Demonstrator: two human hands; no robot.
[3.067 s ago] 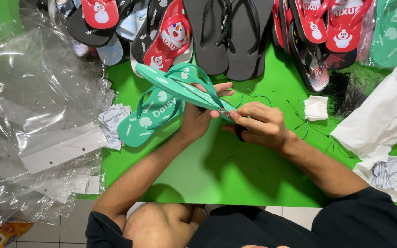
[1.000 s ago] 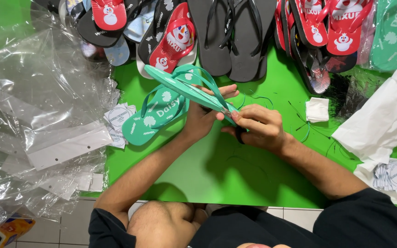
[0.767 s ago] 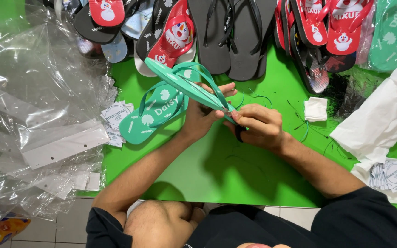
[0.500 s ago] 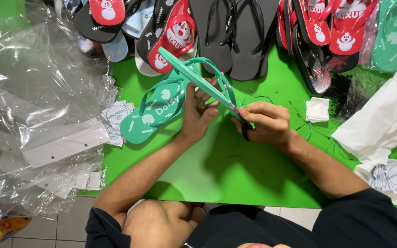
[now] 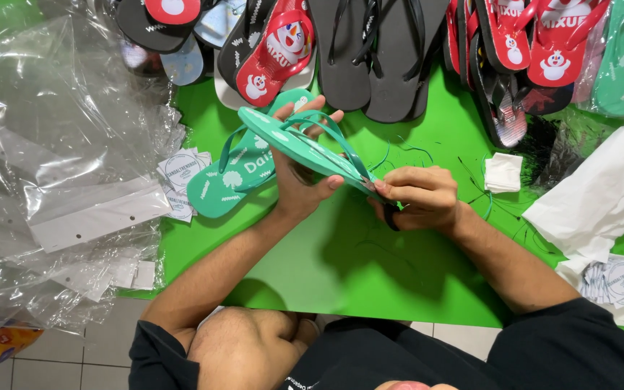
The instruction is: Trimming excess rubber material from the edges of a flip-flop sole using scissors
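I hold a teal flip-flop (image 5: pixel 292 141) on edge above the green table (image 5: pixel 341 267). My left hand (image 5: pixel 303 173) wraps its middle, fingers through the strap. At the sandal's heel end my right hand (image 5: pixel 419 198) pinches it together with a small dark tool that barely shows. A second teal flip-flop (image 5: pixel 236 177) with white print lies flat on the table just left of my left hand.
Rows of black, red and teal flip-flops (image 5: pixel 370 50) line the far edge. Crumpled clear plastic bags (image 5: pixel 59 159) cover the left side. Round paper labels (image 5: pixel 182 177) lie beside the flat sandal. White tissue paper (image 5: pixel 601 188), more labels (image 5: pixel 619 278) and thin dark threads (image 5: pixel 485 180) sit at the right.
The held flip-flop has tipped more upright and turned. My left hand shifted from under it to gripping its middle. My right hand stays at the heel end.
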